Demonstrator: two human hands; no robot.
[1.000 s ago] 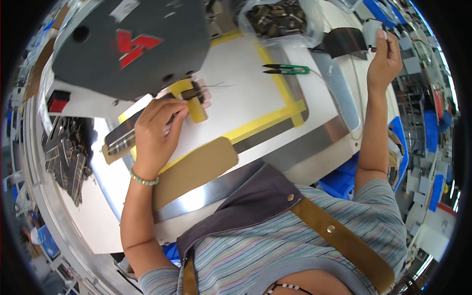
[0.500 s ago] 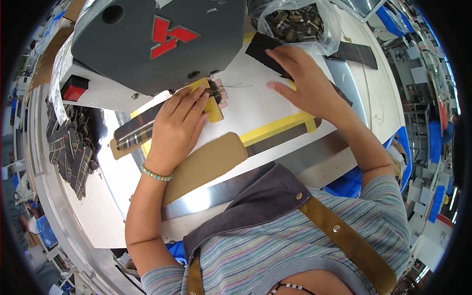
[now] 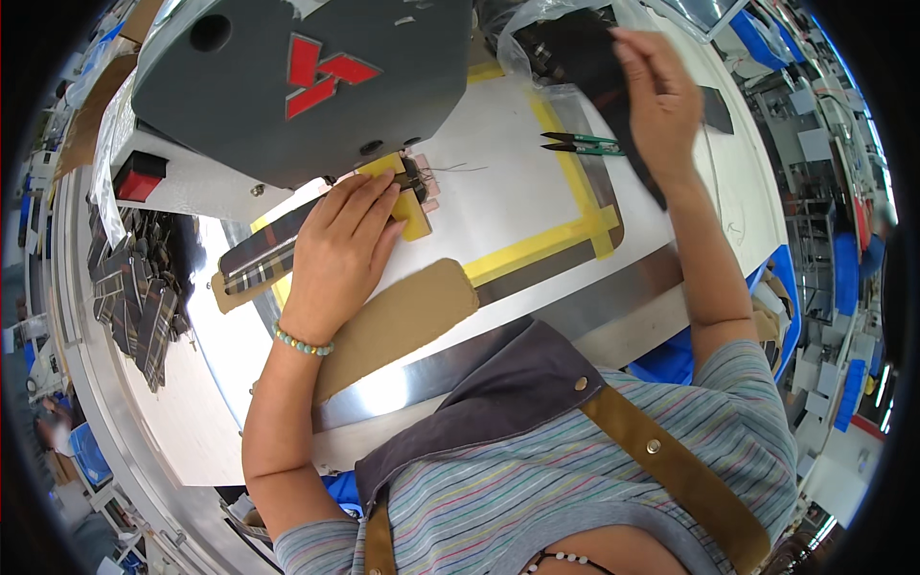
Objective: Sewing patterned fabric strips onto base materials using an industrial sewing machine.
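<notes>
Up and to the right my right hand (image 3: 661, 110) has moved since half a second ago, taking the dark fabric piece (image 3: 604, 81) off the white sheet, and the green thread snips (image 3: 594, 150) it covered now show. That piece is pinched between my nearly closed thumb and fingers at its upper edge and hangs slantwise in front of the clear plastic bag (image 3: 537, 14), its lower end reaching down beside the snips. My left hand (image 3: 335, 254) has stayed put: it lies flat, fingers straight and close together, resting on the plaid strip (image 3: 268, 244) and the yellow guide (image 3: 415, 218), just below the dark grey machine head (image 3: 278, 125). Whether my palm has hold of anything underneath, I cannot tell. The strip runs out to the left from under my hand, on a tan backing. Nearer me on the surface (image 3: 517, 196) lies a tan panel (image 3: 412, 321), its far part behind my left hand and wrist, while a heap of plaid pieces (image 3: 144, 297) sits at far left.
</notes>
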